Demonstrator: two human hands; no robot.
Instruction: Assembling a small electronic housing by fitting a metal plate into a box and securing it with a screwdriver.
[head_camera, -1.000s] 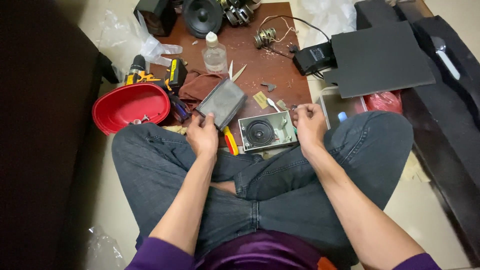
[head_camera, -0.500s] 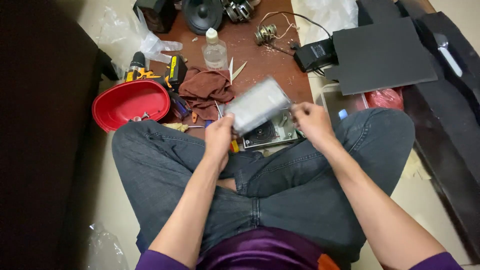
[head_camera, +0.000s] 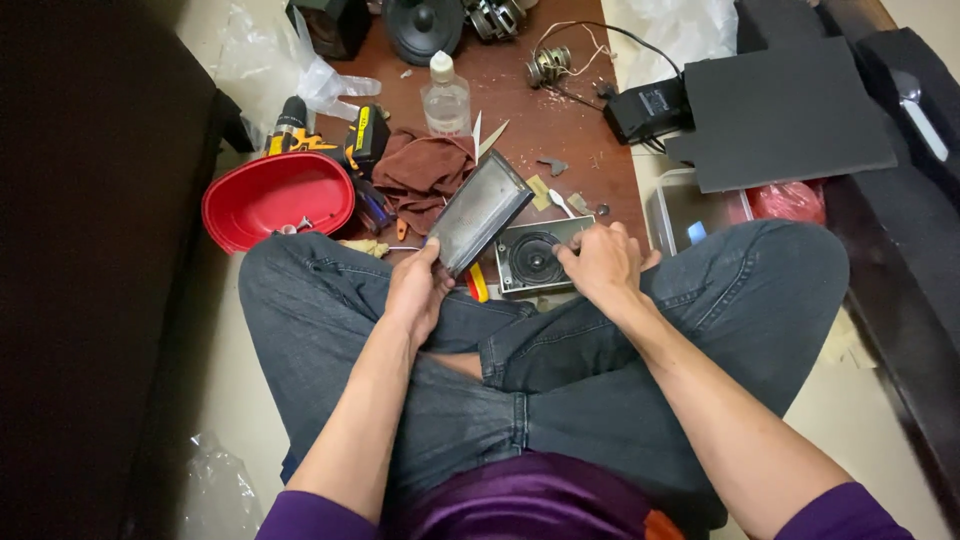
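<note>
Since the frame half a second back, my left hand (head_camera: 418, 288) has swung the flat grey rectangular grille panel (head_camera: 478, 213) off to the left, uncovering the small grey speaker box with the round black cone (head_camera: 540, 256); before, the panel sat across the box. Left hand now gripping the panel at its lower end, thumb and fingers closed on the edge, panel tilted up and away toward the table. Right hand (head_camera: 600, 262) resting on the right edge of the speaker box, fingers curled down onto it; can't tell if it's actually clamping or just steadying. Box sits on the near edge of the dark brown wooden table (head_camera: 560, 110), just in front of my crossed legs in grey jeans (head_camera: 560, 400). Yellow-and-red handled tool (head_camera: 478, 284) lies just left of the box, under the panel. Crumpled brown cloth (head_camera: 425, 172) behind the panel, clear plastic bottle with white cap (head_camera: 446, 96) behind that. Red plastic bowl (head_camera: 278, 198) on the floor to the left, yellow-and-black cordless drill (head_camera: 300, 135) just behind it. Black adapter box with cable (head_camera: 648, 108) and a flat black square board (head_camera: 785, 112) to the right, well apart from both hands.
</note>
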